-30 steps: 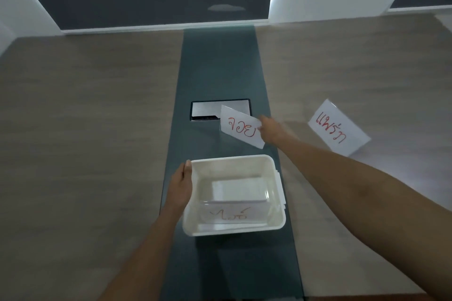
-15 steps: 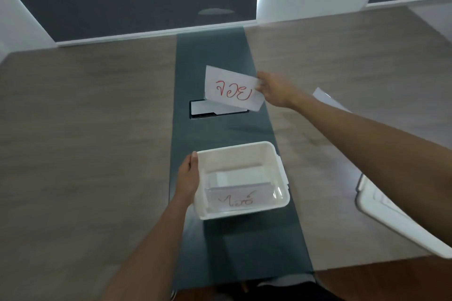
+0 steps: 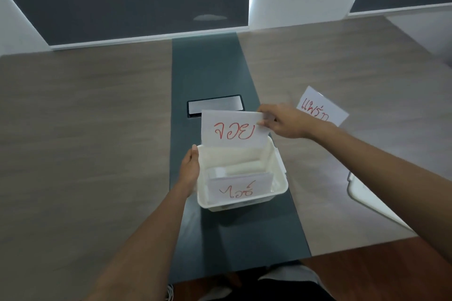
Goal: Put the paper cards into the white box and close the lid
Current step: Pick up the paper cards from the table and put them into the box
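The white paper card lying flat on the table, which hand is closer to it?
Right. The right hand is just beside the flat white paper card; the left hand is across the white plastic box.

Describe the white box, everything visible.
The white box is an open-topped, roughly square tub of matte plastic with rounded corners and a rolled rim, no lid on it. It sits upright on the table's dark centre strip. The left hand steadies its left wall. One red-lettered card leans inside its near wall; a second card, in the right hand's grip, enters at the far wall.
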Motion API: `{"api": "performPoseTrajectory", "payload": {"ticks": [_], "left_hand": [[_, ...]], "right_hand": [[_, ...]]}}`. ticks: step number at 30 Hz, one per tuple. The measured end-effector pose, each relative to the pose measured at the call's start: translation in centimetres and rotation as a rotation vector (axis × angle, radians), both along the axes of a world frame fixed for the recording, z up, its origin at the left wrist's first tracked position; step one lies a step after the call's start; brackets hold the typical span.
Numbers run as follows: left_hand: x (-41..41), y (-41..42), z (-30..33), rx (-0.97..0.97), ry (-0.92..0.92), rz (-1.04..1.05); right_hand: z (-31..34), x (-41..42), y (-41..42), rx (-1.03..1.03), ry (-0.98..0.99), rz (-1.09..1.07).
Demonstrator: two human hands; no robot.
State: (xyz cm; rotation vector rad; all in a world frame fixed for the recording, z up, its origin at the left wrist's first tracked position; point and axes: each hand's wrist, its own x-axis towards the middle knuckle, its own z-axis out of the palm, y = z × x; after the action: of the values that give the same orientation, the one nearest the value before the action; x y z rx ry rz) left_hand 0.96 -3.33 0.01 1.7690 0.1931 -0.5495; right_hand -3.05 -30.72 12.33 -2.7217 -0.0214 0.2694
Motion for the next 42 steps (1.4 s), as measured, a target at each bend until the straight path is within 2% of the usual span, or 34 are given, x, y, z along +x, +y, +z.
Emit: {"api": "performPoseTrajectory", "payload": {"ticks": [4,10,23,28,38,42], "left_hand": [[0.1,-0.1,0.0,0.017,0.0,0.01],[0.0,-0.2,-0.4,0.005,0.017,0.041],[-0.1,-0.1,-1.2,0.028,0.036,0.058],[-0.5,-0.3,-1.1,0.028,0.031,0.074],[-0.9,-0.8,-1.0,0.022,0.017,0.08],[-0.7,-1.3,-1.2,0.023,-0.011,0.068]], "right_hand": [[-1.5,-1.1,0.1,-0.149,0.022,0.033],[-3.7,-2.0,2.1,0.018,0.162,0.057],[-7.7,-2.2,3.2,-0.017,0.582,0.159],[-7.7,-1.8,3.7,0.135,0.751,0.041],[-7.4,-0.6,3.3,0.063,0.858,0.065],[-6.8,0.0,2.1,0.137,0.744,0.059]]}}
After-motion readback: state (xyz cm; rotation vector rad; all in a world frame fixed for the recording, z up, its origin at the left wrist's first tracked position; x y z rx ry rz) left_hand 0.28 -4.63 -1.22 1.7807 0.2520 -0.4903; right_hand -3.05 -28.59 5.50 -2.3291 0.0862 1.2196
